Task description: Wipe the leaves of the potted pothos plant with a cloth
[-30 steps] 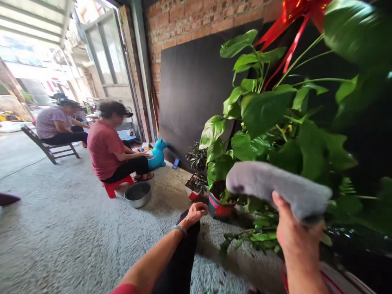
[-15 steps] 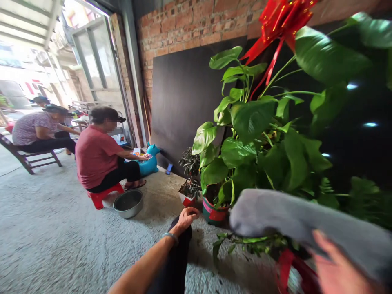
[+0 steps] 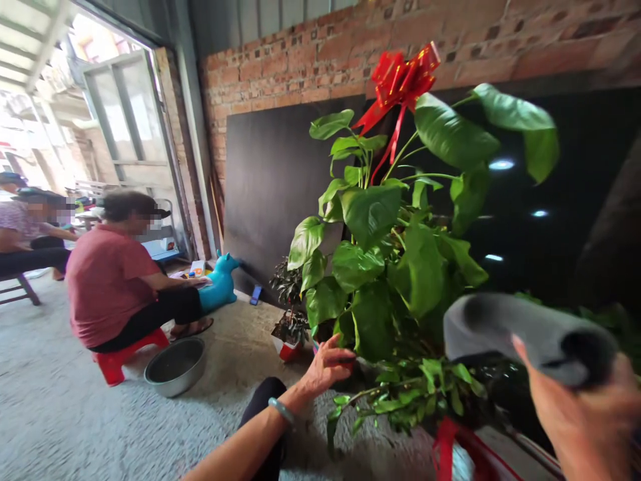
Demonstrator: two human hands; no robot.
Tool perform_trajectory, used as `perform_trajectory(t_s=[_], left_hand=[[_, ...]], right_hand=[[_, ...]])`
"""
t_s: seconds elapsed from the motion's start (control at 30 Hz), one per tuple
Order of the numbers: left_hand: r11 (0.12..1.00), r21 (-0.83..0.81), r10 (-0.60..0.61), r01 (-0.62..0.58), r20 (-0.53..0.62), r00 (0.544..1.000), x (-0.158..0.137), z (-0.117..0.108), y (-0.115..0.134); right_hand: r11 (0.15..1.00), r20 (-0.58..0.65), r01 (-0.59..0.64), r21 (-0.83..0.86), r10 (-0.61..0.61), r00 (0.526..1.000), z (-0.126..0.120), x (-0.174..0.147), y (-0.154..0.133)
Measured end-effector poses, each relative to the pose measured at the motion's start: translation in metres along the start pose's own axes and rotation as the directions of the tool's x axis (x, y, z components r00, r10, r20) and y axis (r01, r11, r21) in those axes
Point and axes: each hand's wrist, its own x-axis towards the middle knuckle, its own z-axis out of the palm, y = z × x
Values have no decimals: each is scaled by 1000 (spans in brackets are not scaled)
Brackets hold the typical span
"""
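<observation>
My right hand (image 3: 571, 407) grips a long, soft grey roll (image 3: 501, 327), bent in the middle, with a dark hollow at its near end. Motion blurs that hand, and I cannot tell exactly what the roll is. My left hand (image 3: 328, 366), with a pale bangle at the wrist, reaches out empty with its fingers apart. It is in front of a potted plant with big green leaves (image 3: 370, 214), whose pot it partly hides. A red ribbon bow (image 3: 400, 83) tops that plant. Low leafy stems (image 3: 415, 394) spread between my hands.
A person in a red shirt (image 3: 113, 280) sits on a red stool (image 3: 113, 361) beside a metal basin (image 3: 175, 366) and a blue animal-shaped toy (image 3: 219, 284). Another person (image 3: 30, 230) sits farther left. A small potted plant (image 3: 289, 327) stands near dark panels (image 3: 285, 194) leaning on the brick wall.
My view has swung right. My left hand has lifted off my knee toward the plants, its fingers spreading. The grey roll has turned in my right hand, showing its hollow end.
</observation>
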Motion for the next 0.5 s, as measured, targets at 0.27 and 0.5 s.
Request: perform_trajectory(t_s=[0.27,0.5], left_hand=[[993,90,68,-70,31,997,32,32,20],[997,-44,62,-61,30,998,34,39,2]], right_hand=[[982,372,150,118,-184,910,57,-3,-3],[981,-55,167,102,-162,985,12,12,-6]])
